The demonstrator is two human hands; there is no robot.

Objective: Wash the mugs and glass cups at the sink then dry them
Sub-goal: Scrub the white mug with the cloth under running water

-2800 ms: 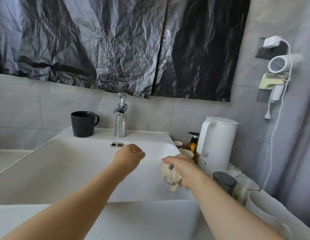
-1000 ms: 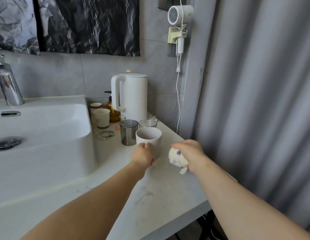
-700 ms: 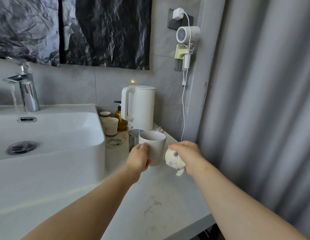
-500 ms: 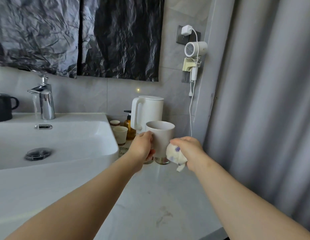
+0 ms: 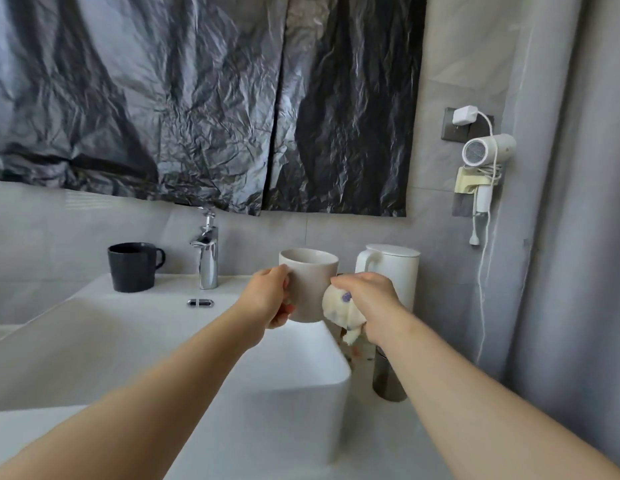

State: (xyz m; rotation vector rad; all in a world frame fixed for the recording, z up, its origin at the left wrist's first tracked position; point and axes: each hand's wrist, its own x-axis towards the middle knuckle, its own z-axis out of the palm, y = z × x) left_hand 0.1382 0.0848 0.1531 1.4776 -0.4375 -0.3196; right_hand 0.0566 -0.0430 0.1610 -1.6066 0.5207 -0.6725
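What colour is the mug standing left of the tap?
The mug is black; the head view shows it.

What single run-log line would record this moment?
left hand: holds white mug up near sink | right hand: grips cloth beside mug | black mug: on sink ledge

On the back ledge of the sink (image 5: 294,417) the faucet (image 5: 207,261) stands at the middle, with the ledge mug (image 5: 132,268) toward the sink's left end. Above the sink's right rim the left hand (image 5: 267,297) holds the held mug (image 5: 310,285) upright; the right hand (image 5: 369,296), gripping a cloth (image 5: 338,311), is just right of it. On the counter (image 5: 370,441) right of the sink stands a glass cup (image 5: 388,382), a kettle (image 5: 400,268) behind it. A hair dryer (image 5: 488,150) hangs on the wall well right of the sink
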